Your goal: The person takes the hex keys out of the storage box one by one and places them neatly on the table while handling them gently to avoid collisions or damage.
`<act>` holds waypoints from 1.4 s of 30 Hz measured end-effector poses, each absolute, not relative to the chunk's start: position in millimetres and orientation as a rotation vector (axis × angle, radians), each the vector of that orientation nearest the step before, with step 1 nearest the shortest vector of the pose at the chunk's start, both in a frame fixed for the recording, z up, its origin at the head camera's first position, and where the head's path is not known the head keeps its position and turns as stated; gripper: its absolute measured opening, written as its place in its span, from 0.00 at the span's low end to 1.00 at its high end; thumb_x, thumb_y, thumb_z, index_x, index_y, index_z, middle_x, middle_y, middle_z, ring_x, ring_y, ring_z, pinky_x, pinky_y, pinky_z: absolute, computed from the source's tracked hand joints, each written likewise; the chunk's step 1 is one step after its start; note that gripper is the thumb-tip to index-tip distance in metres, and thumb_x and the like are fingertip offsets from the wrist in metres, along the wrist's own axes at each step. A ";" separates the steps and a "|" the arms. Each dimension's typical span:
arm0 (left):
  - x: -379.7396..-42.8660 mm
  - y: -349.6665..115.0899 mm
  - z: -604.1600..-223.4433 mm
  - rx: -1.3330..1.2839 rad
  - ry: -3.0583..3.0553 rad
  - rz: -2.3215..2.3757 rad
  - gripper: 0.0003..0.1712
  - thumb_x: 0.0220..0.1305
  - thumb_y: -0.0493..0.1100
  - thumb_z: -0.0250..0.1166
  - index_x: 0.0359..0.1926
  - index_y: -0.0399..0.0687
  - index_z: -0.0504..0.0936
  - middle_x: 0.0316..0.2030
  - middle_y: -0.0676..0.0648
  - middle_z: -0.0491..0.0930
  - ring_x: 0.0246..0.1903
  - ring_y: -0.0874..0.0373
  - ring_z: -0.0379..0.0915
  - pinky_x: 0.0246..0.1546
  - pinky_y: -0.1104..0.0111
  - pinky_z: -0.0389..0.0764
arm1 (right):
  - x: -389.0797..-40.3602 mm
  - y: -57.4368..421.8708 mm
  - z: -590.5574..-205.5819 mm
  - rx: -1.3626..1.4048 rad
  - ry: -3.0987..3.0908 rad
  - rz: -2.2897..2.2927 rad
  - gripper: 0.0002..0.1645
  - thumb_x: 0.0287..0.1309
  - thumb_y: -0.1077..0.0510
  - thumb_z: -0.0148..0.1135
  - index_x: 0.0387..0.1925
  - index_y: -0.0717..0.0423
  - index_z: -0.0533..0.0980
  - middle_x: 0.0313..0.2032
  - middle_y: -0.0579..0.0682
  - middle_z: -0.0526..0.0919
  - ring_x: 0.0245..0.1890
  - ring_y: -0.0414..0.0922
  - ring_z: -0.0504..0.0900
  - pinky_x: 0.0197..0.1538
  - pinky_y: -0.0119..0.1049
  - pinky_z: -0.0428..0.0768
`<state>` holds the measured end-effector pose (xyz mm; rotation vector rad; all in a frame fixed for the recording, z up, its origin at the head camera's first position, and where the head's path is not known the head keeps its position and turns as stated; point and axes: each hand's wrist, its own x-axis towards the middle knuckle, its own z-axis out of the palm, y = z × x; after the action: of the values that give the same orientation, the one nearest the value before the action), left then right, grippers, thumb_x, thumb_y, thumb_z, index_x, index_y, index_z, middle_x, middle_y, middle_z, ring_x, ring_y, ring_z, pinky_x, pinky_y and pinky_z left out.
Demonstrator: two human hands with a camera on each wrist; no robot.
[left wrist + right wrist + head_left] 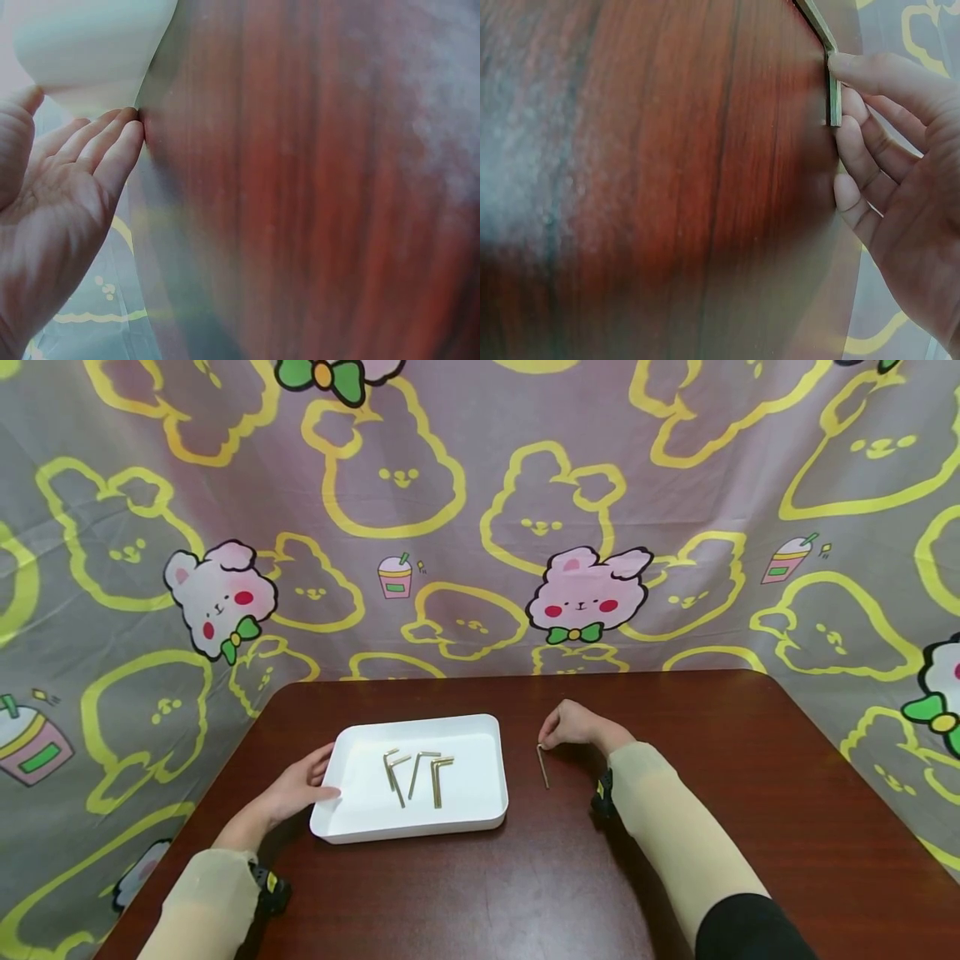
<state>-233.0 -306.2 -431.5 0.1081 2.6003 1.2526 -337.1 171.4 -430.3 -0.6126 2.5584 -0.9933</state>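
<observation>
A white rectangular tray [468, 810] stands on the table, left of the middle, with several brass-coloured hex keys [413, 775] lying in it. My left hand [300, 787] holds the tray's left end, thumb over the rim and fingers along the outer side. In the left wrist view its fingertips [133, 116] reach the bottom of the white wall, close to the tabletop. Right of the tray, my right hand [573, 727] pinches one more hex key [543, 770] near its bend. The right wrist view shows the thumb pressed on that key's short arm [835, 97], with the fingers behind it.
The brown wooden table [487, 893] has rounded far corners. Behind it and at both sides hangs a grey cloth [465, 610] with yellow bear outlines and pink rabbit heads. Black straps with small devices [272, 889] sit on both wrists.
</observation>
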 end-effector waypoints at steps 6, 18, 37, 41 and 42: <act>-232.2 -305.9 -431.7 0.111 2.606 1.242 0.53 0.60 0.38 0.70 0.74 0.31 0.44 0.69 0.26 0.54 0.67 0.33 0.53 0.62 0.47 0.63 | -334.6 171.1 -428.8 -0.593 2.544 -1.025 0.02 0.51 0.62 0.71 0.29 0.58 0.86 0.26 0.46 0.85 0.28 0.42 0.75 0.35 0.35 0.76; -232.9 -306.1 -430.3 0.121 2.605 1.252 0.53 0.59 0.37 0.70 0.74 0.31 0.44 0.68 0.26 0.54 0.67 0.33 0.52 0.62 0.46 0.63 | -333.9 165.4 -416.8 -0.642 2.527 -1.081 0.03 0.54 0.63 0.70 0.32 0.59 0.86 0.27 0.47 0.86 0.28 0.43 0.76 0.35 0.34 0.76; -235.0 -307.6 -430.7 0.140 2.604 1.244 0.52 0.60 0.37 0.69 0.74 0.31 0.44 0.69 0.26 0.53 0.67 0.33 0.53 0.61 0.47 0.64 | -341.9 132.0 -378.0 -0.717 2.539 -1.082 0.11 0.56 0.59 0.70 0.40 0.61 0.85 0.34 0.46 0.86 0.38 0.47 0.78 0.47 0.42 0.79; -234.7 -308.1 -431.2 0.137 2.606 1.244 0.52 0.60 0.37 0.69 0.74 0.31 0.44 0.69 0.26 0.53 0.67 0.32 0.54 0.61 0.47 0.65 | -341.2 121.6 -367.5 -0.729 2.551 -1.085 0.12 0.55 0.59 0.71 0.40 0.62 0.85 0.34 0.46 0.86 0.37 0.47 0.77 0.44 0.40 0.78; -234.5 -308.3 -431.4 0.135 2.607 1.244 0.52 0.60 0.37 0.69 0.74 0.31 0.44 0.69 0.26 0.53 0.67 0.32 0.54 0.61 0.47 0.65 | -341.2 118.7 -365.6 -0.736 2.554 -1.082 0.12 0.55 0.59 0.71 0.40 0.62 0.85 0.34 0.47 0.86 0.37 0.47 0.77 0.44 0.40 0.78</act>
<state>-234.5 -308.3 -431.4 0.1348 2.6070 1.2437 -341.2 118.7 -365.6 -0.7356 2.5541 -1.0821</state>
